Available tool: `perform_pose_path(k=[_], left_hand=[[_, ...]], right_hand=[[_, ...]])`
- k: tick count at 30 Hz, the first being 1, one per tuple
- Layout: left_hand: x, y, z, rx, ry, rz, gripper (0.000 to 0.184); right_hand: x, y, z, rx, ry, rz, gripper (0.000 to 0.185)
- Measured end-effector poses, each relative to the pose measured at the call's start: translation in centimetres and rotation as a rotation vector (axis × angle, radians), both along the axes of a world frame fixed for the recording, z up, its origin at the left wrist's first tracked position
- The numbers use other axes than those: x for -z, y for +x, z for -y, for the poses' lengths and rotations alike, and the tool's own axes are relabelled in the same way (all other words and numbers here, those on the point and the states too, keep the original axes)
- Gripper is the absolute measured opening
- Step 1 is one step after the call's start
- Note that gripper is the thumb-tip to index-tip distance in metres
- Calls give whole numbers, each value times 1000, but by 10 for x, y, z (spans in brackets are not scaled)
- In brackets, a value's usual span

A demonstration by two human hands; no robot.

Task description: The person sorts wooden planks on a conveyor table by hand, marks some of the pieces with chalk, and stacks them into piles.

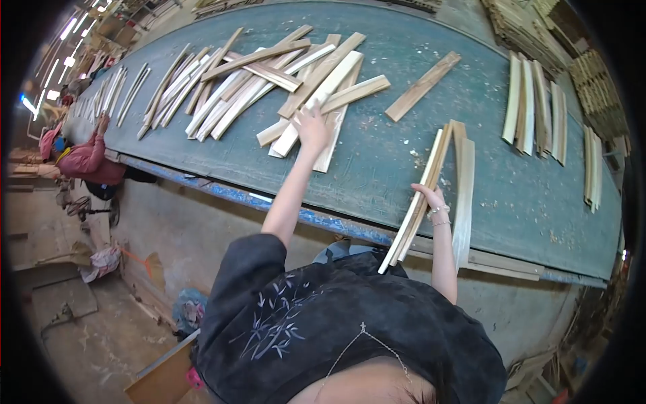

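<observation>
My left hand [312,129] reaches over the table with its fingers stretched out across a pale wooden slat [343,71] in a loose, crisscrossed pile. Several other slats lie under and around that hand. In my right hand [431,197] are a few narrow wooden slats [412,225], gripped together and tilted, their lower ends sticking out past the table's front edge. Right beside them, another pale slat [464,195] rests at the edge, close to my right wrist.
The long green table [525,215] carries a single brown slat [424,86] and, at the right, rows of slats [535,108]. More slats [182,87] lie to the left. A person in a red top [91,158] works at the far left end. Stacked wood [599,87] stands behind.
</observation>
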State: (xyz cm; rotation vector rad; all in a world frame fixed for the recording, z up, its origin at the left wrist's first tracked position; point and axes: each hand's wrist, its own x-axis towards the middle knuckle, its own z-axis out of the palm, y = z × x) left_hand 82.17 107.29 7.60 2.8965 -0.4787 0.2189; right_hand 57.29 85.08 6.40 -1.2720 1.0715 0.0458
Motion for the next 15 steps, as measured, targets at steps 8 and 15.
perform_pose_path(k=[8,15], left_hand=[[14,52,-62,-51,-46,-405,41],[-32,-3,-56,54,-1640,-1749,56]], right_hand=[[-4,0,-1,53,112,80,40],[-12,3,-5,56,113,80,34]])
